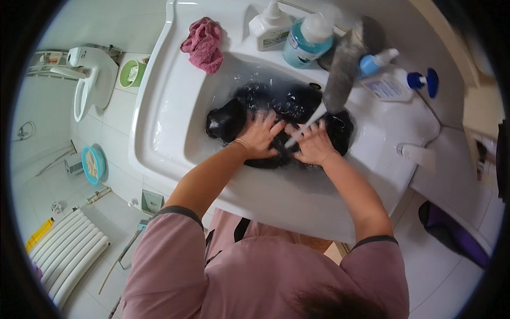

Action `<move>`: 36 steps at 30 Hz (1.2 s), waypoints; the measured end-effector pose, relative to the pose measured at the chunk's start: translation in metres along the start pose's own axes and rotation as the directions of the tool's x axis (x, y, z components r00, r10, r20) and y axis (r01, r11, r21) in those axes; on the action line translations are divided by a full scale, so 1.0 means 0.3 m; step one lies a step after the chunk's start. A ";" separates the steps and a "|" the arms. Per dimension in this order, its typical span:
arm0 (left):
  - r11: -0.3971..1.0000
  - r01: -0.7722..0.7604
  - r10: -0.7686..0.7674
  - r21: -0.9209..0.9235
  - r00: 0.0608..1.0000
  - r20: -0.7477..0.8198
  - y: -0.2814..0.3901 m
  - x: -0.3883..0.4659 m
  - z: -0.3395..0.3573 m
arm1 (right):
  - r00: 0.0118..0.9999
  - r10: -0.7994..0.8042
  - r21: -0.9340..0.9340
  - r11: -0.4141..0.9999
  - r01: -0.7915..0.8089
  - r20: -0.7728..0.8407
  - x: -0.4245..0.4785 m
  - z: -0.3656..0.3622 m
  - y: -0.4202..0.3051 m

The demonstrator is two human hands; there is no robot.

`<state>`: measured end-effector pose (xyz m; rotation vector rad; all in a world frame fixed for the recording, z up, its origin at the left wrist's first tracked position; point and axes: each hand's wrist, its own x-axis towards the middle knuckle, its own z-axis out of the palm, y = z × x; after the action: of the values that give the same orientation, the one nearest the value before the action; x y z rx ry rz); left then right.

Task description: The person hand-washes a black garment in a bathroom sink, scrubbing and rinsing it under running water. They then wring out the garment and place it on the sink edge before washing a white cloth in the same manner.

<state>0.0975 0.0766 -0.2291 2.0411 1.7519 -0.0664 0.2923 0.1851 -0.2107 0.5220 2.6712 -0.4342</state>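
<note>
A soaked black cloth lies bunched in the white washbasin, partly under cloudy water. Air has puffed up one glossy bulge of it to the left. My left hand rests on the cloth with its fingers spread, a thin band at the wrist. Close beside it, my right hand presses on the cloth, fingers apart and their tips partly hidden in folds and water. From the grey faucet, a stream of water falls between my hands.
A pink towel lies on the basin's back left rim. Along the back stand a white bottle, a blue soap pump bottle and a white blue-topped pump bottle. A small white bottle lies at the right edge.
</note>
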 end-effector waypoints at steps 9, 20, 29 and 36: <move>0.969 0.006 -0.085 -0.249 0.948 -0.308 -0.067 0.139 0.104 | 0.972 0.173 -0.276 0.937 -0.213 -0.162 0.159 0.167 0.108; 0.999 -0.007 0.000 -0.039 0.984 -0.177 -0.033 -0.124 -0.135 | 0.919 0.311 0.297 0.926 -0.235 -0.242 -0.158 -0.056 -0.069; 0.863 0.166 -0.300 -0.477 0.928 -0.222 0.064 -0.268 -0.452 | 0.816 0.499 0.678 0.710 -0.192 -0.292 -0.448 -0.208 -0.092; 0.840 -0.074 -0.308 -0.538 0.751 -0.585 0.233 -0.394 -1.032 | 0.579 0.623 0.839 0.494 0.229 -0.525 -0.696 -0.818 -0.261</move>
<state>0.0643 0.0722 0.1078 1.5992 1.9764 1.1155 0.3636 0.1443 0.1104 1.7422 2.8371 -1.9250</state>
